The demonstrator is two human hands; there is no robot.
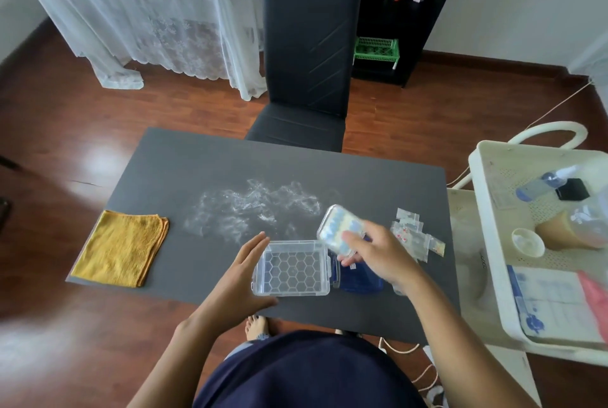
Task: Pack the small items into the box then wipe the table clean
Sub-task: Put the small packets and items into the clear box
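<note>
The box [291,268] is a small clear plastic tub with a honeycomb pattern on its floor and clip tabs at its sides; it stands open and empty near the front edge of the dark grey table [184,164]. The left hand [245,271] is spread flat, fingers together, its palm against the box's left wall, holding nothing. The right hand [378,254] is closed around a small clear case [339,226] with pale blue and cream contents, held tilted in the air just above the box's right rim. Under that hand lies a dark blue lid [360,281], touching the box's right side. A cluster of small clear packets [413,235] lies on the table further right, near its edge. A smear of white powder [250,207] spreads over the middle of the table behind the box, and a folded yellow cloth [121,248] rests at the left end, well apart from the box. A black chair [309,55] stands beyond the table, and a white basket [493,197] of mixed things sits to the right.
</note>
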